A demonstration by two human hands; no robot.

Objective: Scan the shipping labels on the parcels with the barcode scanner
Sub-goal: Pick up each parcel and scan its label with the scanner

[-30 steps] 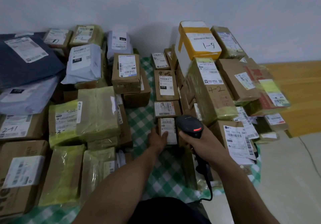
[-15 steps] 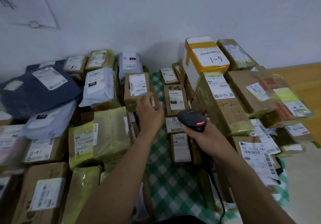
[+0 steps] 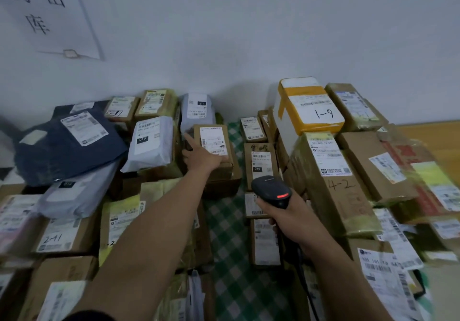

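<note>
- The left hand (image 3: 202, 157) is spread wide on a small cardboard box (image 3: 216, 169): thumb along its left side, fingers flat over the near edge of its white label (image 3: 211, 141).
- The right hand (image 3: 296, 221) is clamped round the handle of the black barcode scanner (image 3: 271, 191), held above the middle row of small boxes (image 3: 260, 164), its red light on.
- Around them: stiff brown cartons (image 3: 368, 161), a soft grey poly mailer (image 3: 159, 157), a dark blue bag (image 3: 62, 156), glossy tape-wrapped parcels (image 3: 119, 211), and a white box banded in yellow tape (image 3: 308, 91).

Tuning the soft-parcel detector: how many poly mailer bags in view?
4: navy bag far left, white bag beside it, grey bag at the back, pale bag below the navy. Others may be hidden.
</note>
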